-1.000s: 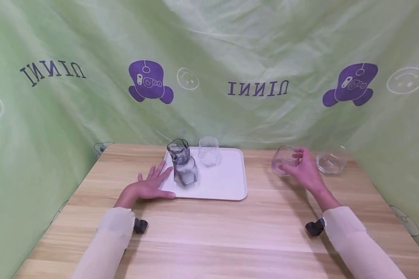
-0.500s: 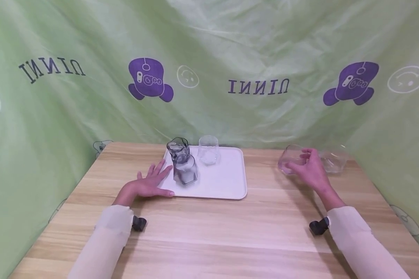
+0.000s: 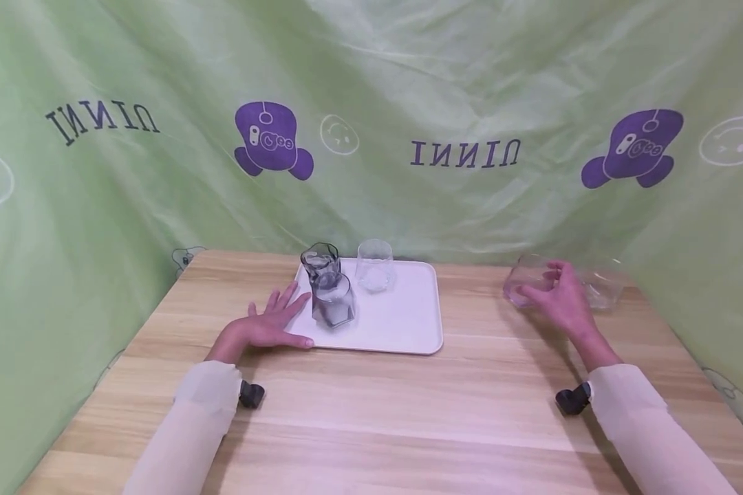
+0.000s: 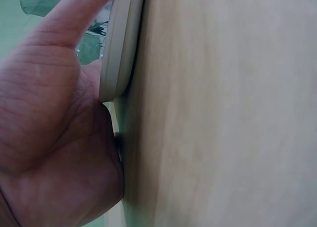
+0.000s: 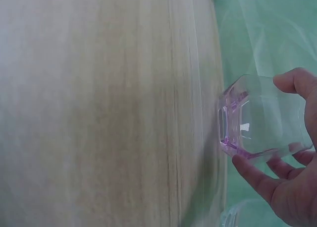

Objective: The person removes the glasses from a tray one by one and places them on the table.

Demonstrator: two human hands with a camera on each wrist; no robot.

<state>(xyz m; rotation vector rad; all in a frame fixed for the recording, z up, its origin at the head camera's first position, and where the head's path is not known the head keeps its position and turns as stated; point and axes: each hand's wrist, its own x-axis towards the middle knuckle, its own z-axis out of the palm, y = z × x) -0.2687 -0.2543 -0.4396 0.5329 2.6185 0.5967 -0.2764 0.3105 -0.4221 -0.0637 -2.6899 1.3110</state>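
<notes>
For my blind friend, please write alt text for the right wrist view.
A right hand grips a pink-tinted faceted drinking glass. Another glass peeks in below; wood-grain tabletop fills the left, with green fabric behind.

At left, the left hand [image 3: 269, 326] is resting with fingers spread; at far right, the right hand [image 3: 565, 300] is gripping with bent fingers; both forearms [image 3: 188, 421] are slanting inward.

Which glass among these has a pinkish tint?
The glass in the right hand: its base looks pink. Two grey glasses, the clear glass on the tray and the rightmost glass show no pink.
</notes>
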